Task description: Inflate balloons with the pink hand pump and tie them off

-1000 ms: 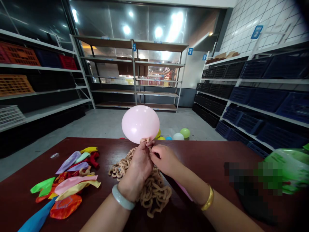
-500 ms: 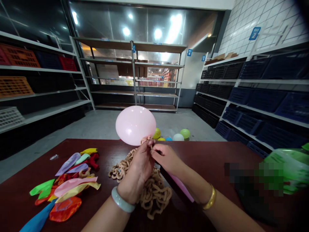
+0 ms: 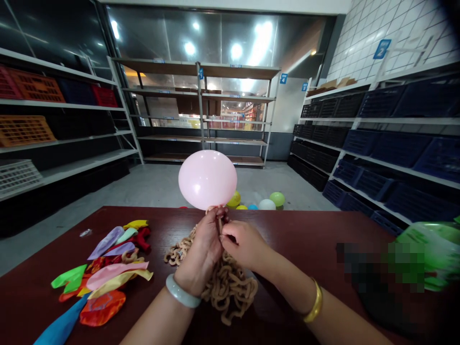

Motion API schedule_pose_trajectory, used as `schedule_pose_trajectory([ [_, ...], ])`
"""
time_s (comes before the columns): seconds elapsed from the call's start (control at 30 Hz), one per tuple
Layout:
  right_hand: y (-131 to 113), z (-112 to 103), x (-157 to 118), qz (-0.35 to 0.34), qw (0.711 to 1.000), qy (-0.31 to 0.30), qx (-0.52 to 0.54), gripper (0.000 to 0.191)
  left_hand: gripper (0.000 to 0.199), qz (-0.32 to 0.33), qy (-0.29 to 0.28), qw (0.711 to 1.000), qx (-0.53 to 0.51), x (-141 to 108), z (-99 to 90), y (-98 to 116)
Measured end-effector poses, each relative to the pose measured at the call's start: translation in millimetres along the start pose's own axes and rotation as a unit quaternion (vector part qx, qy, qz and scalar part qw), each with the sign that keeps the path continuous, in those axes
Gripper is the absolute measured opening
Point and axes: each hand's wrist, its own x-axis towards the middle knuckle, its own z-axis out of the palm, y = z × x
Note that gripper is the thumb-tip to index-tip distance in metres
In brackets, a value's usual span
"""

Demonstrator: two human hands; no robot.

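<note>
An inflated pink balloon (image 3: 207,179) stands above the far table edge, its neck down in my left hand (image 3: 208,242). The left fingers are closed around that neck. My right hand (image 3: 244,243) is just below and to the right, its thumb and forefinger pinched on a thin tan strand (image 3: 220,225) that runs up to the left fingers. Both hands hide the knot area. Under them lies a heap of tan, rope-like loops (image 3: 230,290) on the dark red table (image 3: 305,230).
Flat balloons in several colours, with a pink one (image 3: 115,274) among them, lie at the left. A green plastic bag (image 3: 431,254) sits at the right. Inflated balloons, including a green one (image 3: 277,199), rest on the floor beyond. Shelves (image 3: 201,140) with crates line the room.
The pink balloon has shifted slightly right and up, now more upright over my left hand. My right hand has moved a little down and left, drawing the tan strand downward.
</note>
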Motion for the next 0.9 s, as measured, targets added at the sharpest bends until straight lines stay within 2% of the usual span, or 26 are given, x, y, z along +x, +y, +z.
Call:
schedule_pose_trajectory([
  [0.1,-3,0,0,-0.009,1.0,0.007,0.022,0.024,0.014,-0.01,-0.013,1.0,-0.008,2,-0.6,4],
  [0.2,-5,-11,1,0.001,1.0,0.017,0.025,0.027,0.016,-0.02,-0.047,0.999,0.017,-1,1.8,5],
  [0.4,3,-39,2,0.051,0.981,0.172,-0.075,0.023,0.021,0.021,-0.09,0.992,0.084,-8,4.2,-11],
  [0.57,13,-39,7,0.072,0.983,0.163,-0.039,0.013,0.019,0.031,-0.114,0.974,0.192,-7,-5.0,-23],
  [0.63,16,-40,9,0.074,0.983,0.166,-0.02,0.017,0.019,0.02,-0.124,0.966,0.224,-6,-8.1,-23],
  [0.7,20,-41,11,0.075,0.979,0.188,-0.018,0.023,0.021,0.011,-0.135,0.963,0.234,-7,-8.7,-23],
  [0.9,32,-46,12,0.047,0.968,0.241,-0.059,0.015,0.027,0.009,-0.174,0.961,0.216,-11,-3.5,-20],
])
